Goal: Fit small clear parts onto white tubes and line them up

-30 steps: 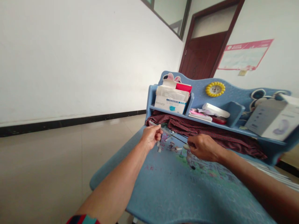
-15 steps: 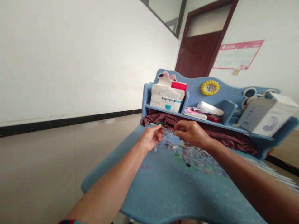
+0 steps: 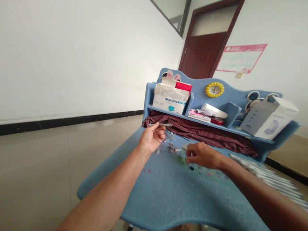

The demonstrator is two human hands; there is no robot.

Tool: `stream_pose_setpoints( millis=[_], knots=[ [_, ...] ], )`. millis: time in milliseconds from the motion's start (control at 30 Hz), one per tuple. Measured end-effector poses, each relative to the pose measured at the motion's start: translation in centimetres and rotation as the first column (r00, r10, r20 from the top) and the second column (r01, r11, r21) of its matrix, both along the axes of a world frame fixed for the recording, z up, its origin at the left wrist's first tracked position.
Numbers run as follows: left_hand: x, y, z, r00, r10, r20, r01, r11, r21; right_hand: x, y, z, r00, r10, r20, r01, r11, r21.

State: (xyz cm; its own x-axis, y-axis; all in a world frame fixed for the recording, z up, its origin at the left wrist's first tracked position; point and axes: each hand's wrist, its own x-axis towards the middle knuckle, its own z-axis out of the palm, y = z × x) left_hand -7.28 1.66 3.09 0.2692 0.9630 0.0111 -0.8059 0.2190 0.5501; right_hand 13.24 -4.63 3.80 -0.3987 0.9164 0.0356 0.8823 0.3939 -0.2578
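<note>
My left hand (image 3: 152,138) pinches a thin pale grey stick (image 3: 166,125), like a pen barrel, between thumb and fingers. It is held level above the far part of the blue desk (image 3: 173,195). My right hand (image 3: 202,155) is low over the printed picture on the desktop, apart from the stick. Its fingers are bent and smeared by motion, so I cannot see whether they hold anything. A small dark-ended piece (image 3: 191,167) shows just below them. Short pale pieces (image 3: 158,150) and a thin dark rod (image 3: 184,138) lie near my left hand.
Several silvery-white sticks (image 3: 269,176) lie in a row at the desk's right. Folded dark red checked cloth (image 3: 204,134) runs under the shelf. On the shelf stand a mask box (image 3: 168,102), papers (image 3: 199,116) and a white carton (image 3: 262,120). A wall (image 3: 72,64) rises at left.
My right hand has let go of the stick and moved down and right over the desktop. My left hand keeps the stick and has shifted slightly left. The view has shifted a little.
</note>
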Motion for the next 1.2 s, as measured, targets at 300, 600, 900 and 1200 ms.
stream_pose_setpoints(
  millis=[300,600,900,1200],
  knots=[
    [0.5,0.0,-0.7,0.992,-0.047,-0.114,0.046,0.999,-0.017,1.4,-1.3,-3.8,1.0,-0.008,0.005,0.009,0.996,-0.091],
    [1.7,-0.3,-1.8,0.941,-0.124,-0.314,0.123,0.992,-0.024,-0.1,-1.2,-3.1,0.583,-0.115,-0.804,0.019,0.992,-0.127],
    [2.5,-0.9,-2.1,0.888,-0.191,-0.418,0.212,0.977,0.005,-0.9,-0.9,-4.0,0.378,-0.079,-0.922,0.137,0.99,-0.029],
    [3.1,-1.5,-2.1,0.864,-0.223,-0.451,0.255,0.967,0.01,-1.2,-1.1,-4.6,0.406,-0.013,-0.914,0.163,0.985,0.058]
  ],
)
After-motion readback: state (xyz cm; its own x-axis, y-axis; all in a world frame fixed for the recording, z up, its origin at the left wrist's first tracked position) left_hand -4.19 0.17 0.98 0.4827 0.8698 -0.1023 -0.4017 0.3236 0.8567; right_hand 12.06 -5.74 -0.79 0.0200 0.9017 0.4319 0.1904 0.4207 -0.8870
